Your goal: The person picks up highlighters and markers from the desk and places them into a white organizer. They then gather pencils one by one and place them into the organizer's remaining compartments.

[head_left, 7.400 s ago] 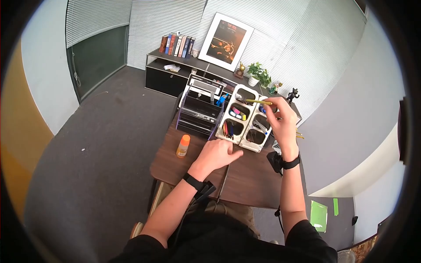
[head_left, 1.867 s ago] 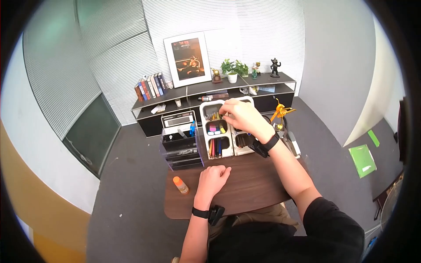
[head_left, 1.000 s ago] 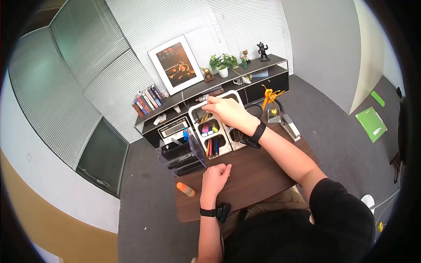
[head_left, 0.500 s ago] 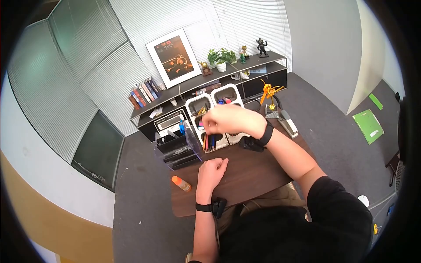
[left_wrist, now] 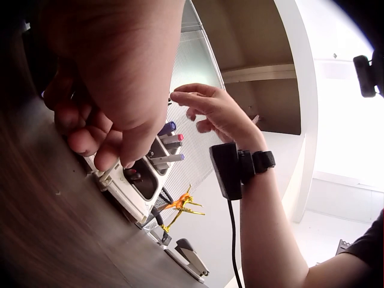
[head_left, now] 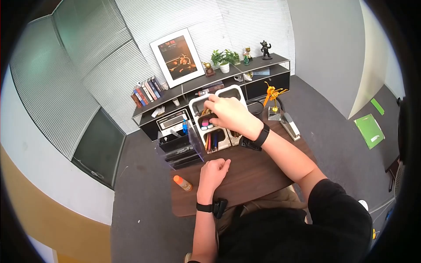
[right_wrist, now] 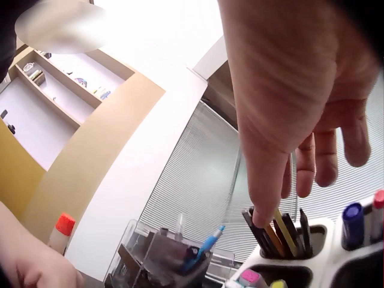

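Note:
My right hand (head_left: 232,115) hovers over the far left compartment of a white desk organizer (head_left: 222,147), thumb and index finger apart. Several pencils (right_wrist: 287,240), dark, orange and yellow, stand there; the thumb overlaps their tops in the right wrist view. Pink and white erasers (head_left: 205,126) lie in the middle compartment, coloured pencils (head_left: 210,142) in the near one. My left hand (head_left: 212,173) rests on the table with its fingers loosely curled, holding nothing. In the left wrist view the right hand (left_wrist: 219,114) is seen from the side.
Left of the organizer stands a clear and black desk caddy (head_left: 180,149) with a blue pen. An orange-capped bottle (head_left: 183,183) stands near the table's left edge. A stapler (head_left: 290,127) and an orange-gold figurine (head_left: 274,98) are at the right. Behind is a low shelf (head_left: 193,93).
Earliest, my right hand held a yellow pencil above the organizer. Half a second ago it was nearer, over the middle compartment; now it is farther forward with fingers spread. My left hand stays on the table.

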A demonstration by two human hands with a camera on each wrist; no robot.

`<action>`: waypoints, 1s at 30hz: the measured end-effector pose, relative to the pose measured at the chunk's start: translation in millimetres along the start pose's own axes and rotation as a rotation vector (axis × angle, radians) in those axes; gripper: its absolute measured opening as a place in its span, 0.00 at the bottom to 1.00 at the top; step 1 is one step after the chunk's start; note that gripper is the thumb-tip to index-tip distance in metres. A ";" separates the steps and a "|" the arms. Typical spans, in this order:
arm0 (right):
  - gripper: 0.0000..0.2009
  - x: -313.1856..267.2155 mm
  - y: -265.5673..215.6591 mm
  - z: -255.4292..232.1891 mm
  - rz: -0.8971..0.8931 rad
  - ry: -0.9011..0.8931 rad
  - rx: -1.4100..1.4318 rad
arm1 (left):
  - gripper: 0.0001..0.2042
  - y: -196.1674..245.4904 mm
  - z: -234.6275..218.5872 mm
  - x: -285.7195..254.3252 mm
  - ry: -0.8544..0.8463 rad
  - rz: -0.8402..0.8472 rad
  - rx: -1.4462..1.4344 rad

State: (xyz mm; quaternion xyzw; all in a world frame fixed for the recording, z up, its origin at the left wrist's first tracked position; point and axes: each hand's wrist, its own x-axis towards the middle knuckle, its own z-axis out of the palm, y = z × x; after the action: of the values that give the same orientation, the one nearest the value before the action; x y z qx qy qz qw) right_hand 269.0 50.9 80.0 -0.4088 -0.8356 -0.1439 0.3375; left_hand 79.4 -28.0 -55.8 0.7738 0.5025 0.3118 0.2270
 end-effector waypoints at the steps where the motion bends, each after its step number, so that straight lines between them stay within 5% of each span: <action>1: 0.16 0.4 3.6 5.0 0.022 -0.029 -0.034 | 0.21 0.8 0.0 -1.0 -0.003 -0.007 -0.009; 12: 0.05 8.3 13.5 26.4 -0.005 0.126 -0.034 | 0.22 2.7 -0.4 -0.3 0.005 -0.007 -0.036; 17: 0.09 12.4 0.2 20.7 0.001 0.382 0.026 | 0.22 4.0 -2.0 -0.5 -0.013 -0.005 -0.024; 24: 0.16 12.8 -1.0 39.4 -0.116 0.364 0.175 | 0.22 1.9 -0.8 -0.1 -0.003 0.016 -0.017; 30: 0.09 11.7 3.0 22.2 -0.006 0.285 0.179 | 0.22 3.8 -1.5 -0.8 -0.011 0.000 -0.033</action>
State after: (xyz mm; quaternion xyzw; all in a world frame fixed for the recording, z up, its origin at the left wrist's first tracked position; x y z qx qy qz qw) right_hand 256.3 71.1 71.6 -0.3501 -0.7900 -0.1264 0.4871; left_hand 80.6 -30.1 -52.4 0.7717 0.4959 0.3159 0.2424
